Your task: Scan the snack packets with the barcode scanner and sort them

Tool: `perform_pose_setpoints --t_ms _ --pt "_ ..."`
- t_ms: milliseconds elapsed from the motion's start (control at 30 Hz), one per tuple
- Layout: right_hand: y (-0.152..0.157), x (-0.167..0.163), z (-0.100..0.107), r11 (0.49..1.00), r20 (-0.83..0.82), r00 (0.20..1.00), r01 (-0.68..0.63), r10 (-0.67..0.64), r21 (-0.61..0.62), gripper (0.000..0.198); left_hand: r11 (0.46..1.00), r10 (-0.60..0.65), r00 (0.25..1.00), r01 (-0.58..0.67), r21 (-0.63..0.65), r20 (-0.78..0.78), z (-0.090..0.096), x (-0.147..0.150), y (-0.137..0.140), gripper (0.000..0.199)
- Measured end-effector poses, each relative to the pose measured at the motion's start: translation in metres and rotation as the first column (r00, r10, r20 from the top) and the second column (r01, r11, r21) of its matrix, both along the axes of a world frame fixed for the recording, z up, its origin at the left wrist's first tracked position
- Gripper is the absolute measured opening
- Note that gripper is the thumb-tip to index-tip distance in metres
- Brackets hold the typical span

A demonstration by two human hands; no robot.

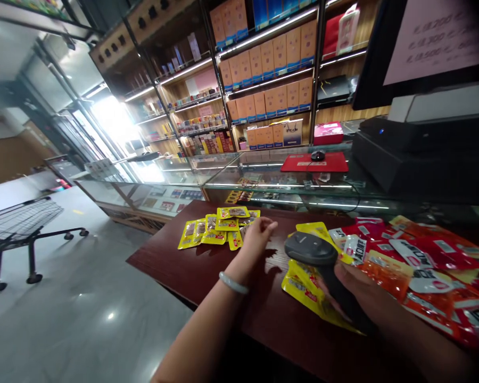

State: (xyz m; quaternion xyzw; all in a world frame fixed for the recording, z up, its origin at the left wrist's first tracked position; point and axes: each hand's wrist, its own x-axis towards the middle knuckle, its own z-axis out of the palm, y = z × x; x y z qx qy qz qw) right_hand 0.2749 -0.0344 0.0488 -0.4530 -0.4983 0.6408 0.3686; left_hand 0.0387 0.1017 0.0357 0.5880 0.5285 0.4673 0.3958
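My right hand (359, 287) is wrapped around the handle of a dark grey barcode scanner (311, 249), its head turned toward the left. Beneath and beside the scanner lie yellow snack packets (299, 287), partly hidden by it. My left hand (257, 236), with a pale bangle (233, 283) on the wrist, is over the dark red table (223, 271). Its fingers are loosely bent and somewhat apart, and I see nothing in them. Just left of that hand is a pile of small yellow snack packets (215, 229), some of it covered by the hand.
Red, orange and white snack packets (415, 266) are heaped at the right. Behind the table runs a glass counter (259, 159) with a red mat (291, 163) and a black mouse (318, 155). A monitor (373, 64) stands at upper right, a shopping cart (24, 226) at left.
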Motion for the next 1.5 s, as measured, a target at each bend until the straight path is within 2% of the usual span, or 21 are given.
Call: perform_pose_setpoints --t_ms 33,67,133,200,233,300,400,500,567,633,700,733,800,867,933,1033,1133,1333,1433,1500 --pt "0.001 0.000 -0.001 1.000 -0.003 1.000 -0.005 0.005 -0.010 0.057 0.996 0.090 0.989 -0.087 0.028 -0.121 0.003 -0.009 0.009 0.033" --pt "0.001 0.000 -0.002 1.000 -0.016 1.000 -0.006 0.005 -0.023 0.057 0.979 0.204 0.946 -0.191 0.073 -0.252 0.006 -0.021 0.016 0.031" --pt "0.002 -0.001 -0.003 0.999 -0.048 0.999 0.009 -0.011 -0.039 0.058 0.930 0.367 0.766 -0.294 0.220 -0.527 0.016 -0.049 0.030 0.030" --pt "0.002 -0.002 -0.004 0.999 -0.069 0.997 0.019 -0.022 -0.045 0.059 0.906 0.422 0.556 -0.275 0.321 -0.716 0.025 -0.076 0.043 0.037" --pt "0.002 -0.003 -0.004 0.999 -0.074 0.997 0.020 -0.023 -0.047 0.059 0.906 0.420 0.479 -0.262 0.331 -0.771 0.028 -0.088 0.050 0.041" --pt "0.002 -0.004 -0.004 0.999 -0.072 0.997 0.016 -0.018 -0.036 0.059 0.917 0.382 0.389 -0.270 0.293 -0.838 0.032 -0.107 0.067 0.047" --pt "0.003 -0.005 -0.004 0.999 -0.065 0.997 0.026 -0.027 -0.024 0.061 0.951 0.217 0.324 -0.282 0.125 -0.921 0.034 -0.123 0.091 0.051" --pt "0.004 -0.004 -0.006 1.000 -0.068 0.998 0.013 -0.015 -0.025 0.061 0.979 0.059 0.246 -0.206 0.007 -0.968 0.037 -0.128 0.104 0.055" --pt "0.004 -0.004 -0.006 1.000 -0.074 0.997 0.011 -0.013 -0.026 0.059 0.986 0.088 0.185 -0.155 0.059 -0.979 0.040 -0.126 0.104 0.058" --pt "0.004 -0.004 -0.007 1.000 -0.086 0.996 0.016 -0.018 -0.025 0.058 0.982 0.171 0.145 -0.110 0.156 -0.975 0.044 -0.122 0.096 0.060" --pt "0.004 -0.003 -0.006 0.999 -0.099 0.995 0.010 -0.013 -0.032 0.057 0.968 0.247 0.168 -0.090 0.234 -0.954 0.047 -0.115 0.083 0.057" --pt "0.004 -0.003 -0.006 0.999 -0.104 0.995 0.005 -0.009 -0.037 0.057 0.962 0.270 0.213 -0.106 0.253 -0.939 0.047 -0.112 0.075 0.055" --pt "0.004 -0.002 -0.006 0.999 -0.105 0.994 -0.001 -0.003 -0.043 0.056 0.951 0.299 0.360 -0.193 0.243 -0.884 0.045 -0.105 0.053 0.048" --pt "0.003 -0.002 -0.005 0.999 -0.103 0.995 0.000 -0.004 -0.032 0.055 0.945 0.310 0.547 -0.268 0.189 -0.778 0.039 -0.096 0.027 0.045" --pt "0.002 -0.004 -0.002 1.000 -0.115 0.993 0.023 -0.024 -0.018 0.055 0.951 0.303 0.718 -0.269 0.151 -0.627 0.027 -0.086 -0.002 0.043" --pt "-0.001 -0.012 0.008 0.999 -0.132 0.990 0.054 -0.054 -0.008 0.057 0.958 0.286 0.874 -0.252 0.136 -0.393 0.009 -0.071 -0.040 0.041" --pt "-0.004 -0.024 0.021 0.999 -0.102 0.995 0.008 -0.003 0.051 0.058 0.961 0.275 0.927 -0.254 0.112 -0.254 -0.002 -0.063 -0.063 0.039" --pt "-0.003 -0.035 0.035 0.992 -0.036 0.999 0.001 0.003 0.128 0.058 0.960 0.278 0.927 -0.260 0.103 -0.251 -0.005 -0.064 -0.068 0.033" --pt "0.003 -0.036 0.048 0.986 -0.062 0.998 0.001 0.009 0.167 0.056 0.957 0.286 0.949 -0.276 0.085 -0.135 -0.008 -0.045 -0.063 0.037" --pt "0.009 -0.039 0.061 0.985 -0.076 0.997 -0.001 0.014 0.175 0.056 0.974 0.225 0.974 -0.225 0.020 -0.004 -0.012 -0.020 -0.059 0.038"
